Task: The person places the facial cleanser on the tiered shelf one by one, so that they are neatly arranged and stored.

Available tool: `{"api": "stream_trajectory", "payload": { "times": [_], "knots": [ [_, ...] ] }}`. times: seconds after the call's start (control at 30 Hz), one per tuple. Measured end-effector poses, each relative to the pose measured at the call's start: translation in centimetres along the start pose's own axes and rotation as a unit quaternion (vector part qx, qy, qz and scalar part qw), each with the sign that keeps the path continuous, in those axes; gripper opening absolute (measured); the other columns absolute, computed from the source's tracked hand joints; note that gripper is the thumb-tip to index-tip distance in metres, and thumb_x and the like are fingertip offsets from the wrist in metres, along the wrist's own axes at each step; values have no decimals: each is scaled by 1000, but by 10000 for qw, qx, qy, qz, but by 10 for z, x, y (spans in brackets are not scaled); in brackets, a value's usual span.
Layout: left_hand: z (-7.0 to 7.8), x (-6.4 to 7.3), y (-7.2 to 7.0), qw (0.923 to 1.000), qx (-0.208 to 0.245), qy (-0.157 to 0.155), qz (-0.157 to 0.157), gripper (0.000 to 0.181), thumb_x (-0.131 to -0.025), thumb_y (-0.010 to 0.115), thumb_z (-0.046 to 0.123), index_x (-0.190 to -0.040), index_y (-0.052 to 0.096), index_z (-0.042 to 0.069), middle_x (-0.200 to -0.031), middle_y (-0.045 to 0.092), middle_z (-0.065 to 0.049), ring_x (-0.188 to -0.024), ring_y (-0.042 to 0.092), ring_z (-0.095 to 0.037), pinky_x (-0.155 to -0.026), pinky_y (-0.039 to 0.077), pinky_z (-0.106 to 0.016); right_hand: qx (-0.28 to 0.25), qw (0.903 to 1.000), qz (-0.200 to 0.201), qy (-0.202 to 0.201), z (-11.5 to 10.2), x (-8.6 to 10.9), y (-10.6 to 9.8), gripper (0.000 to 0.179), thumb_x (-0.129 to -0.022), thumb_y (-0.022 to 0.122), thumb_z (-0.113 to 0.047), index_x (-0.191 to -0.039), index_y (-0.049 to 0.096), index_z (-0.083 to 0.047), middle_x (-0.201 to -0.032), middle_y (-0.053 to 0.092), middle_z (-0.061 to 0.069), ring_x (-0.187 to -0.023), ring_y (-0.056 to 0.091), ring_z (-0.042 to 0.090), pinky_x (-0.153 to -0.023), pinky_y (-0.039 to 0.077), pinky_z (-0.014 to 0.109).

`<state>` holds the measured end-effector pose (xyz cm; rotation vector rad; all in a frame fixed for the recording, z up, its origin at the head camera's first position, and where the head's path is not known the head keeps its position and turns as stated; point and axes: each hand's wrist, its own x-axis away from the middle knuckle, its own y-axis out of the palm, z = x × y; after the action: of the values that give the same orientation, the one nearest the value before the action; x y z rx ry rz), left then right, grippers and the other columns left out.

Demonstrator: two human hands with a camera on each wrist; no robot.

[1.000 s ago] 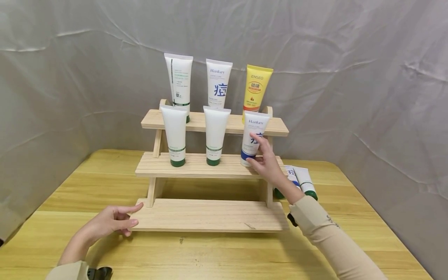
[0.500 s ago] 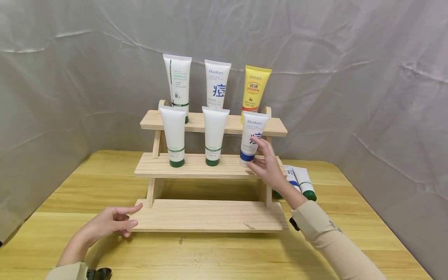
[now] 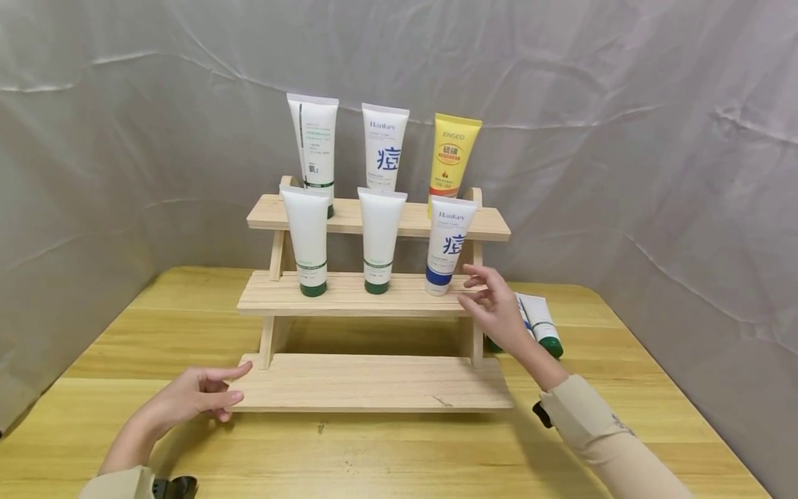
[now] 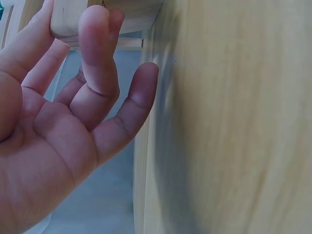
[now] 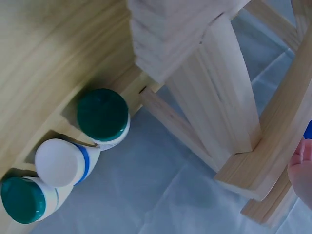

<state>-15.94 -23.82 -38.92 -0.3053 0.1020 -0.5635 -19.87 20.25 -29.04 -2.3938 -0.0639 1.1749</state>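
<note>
The wooden three-step display stand (image 3: 374, 383) carries two rows of upright squeeze tubes. On its middle step are two white tubes with green caps, the left tube (image 3: 305, 235) and the centre tube (image 3: 382, 235), plus a white Hankey tube (image 3: 447, 242) with a blue band at the right. My right hand (image 3: 499, 312) is just right of the Hankey tube, fingers loosely bent and holding nothing. With thumb and index finger, my left hand (image 3: 187, 402) holds the left end of the bottom step; in the left wrist view its other fingers hang bent below the board (image 4: 70, 19).
Behind, the top step (image 3: 411, 218) bears two white tubes and a yellow ENSEO tube (image 3: 454, 152). Several tubes lie on the table right of the stand, including a green-capped tube (image 3: 542, 326). A grey cloth (image 3: 623, 138) hangs around the wooden table (image 3: 399, 457).
My right hand has let go of the Hankey tube and drawn back to the right, leaving it upright on the middle step. My left hand has stayed in place.
</note>
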Motion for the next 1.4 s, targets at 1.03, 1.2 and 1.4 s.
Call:
{"api": "stream_trajectory", "payload": {
  "times": [1.03,1.2,1.4],
  "knots": [
    [-5,0,-2,9999,114,90,-46,46,-89,54,7,-111,50,48,-66,54,-4,-59,56,-13,-57,49,-28,-955,9920,-28,830,33,53,-25,22,-77,56,18,-99,53,14,-84,56,18,-69,55,9,-50,47,22],
    [-5,0,-1,9998,104,127,-65,45,-89,54,7,-112,50,46,-65,54,-3,-58,56,-12,-56,48,-28,-968,9911,-19,912,37,60,-30,19,-76,57,20,-93,56,11,-81,59,13,-69,57,8,-50,47,21],
    [-4,-1,-1,9999,55,139,-35,43,-89,55,8,-115,49,42,-66,53,-3,-58,56,-13,-57,48,-28,-1021,9909,-62,877,41,68,-37,25,-74,58,21,-90,60,2,-79,60,5,-67,56,7,-49,47,21]
  ]
}}
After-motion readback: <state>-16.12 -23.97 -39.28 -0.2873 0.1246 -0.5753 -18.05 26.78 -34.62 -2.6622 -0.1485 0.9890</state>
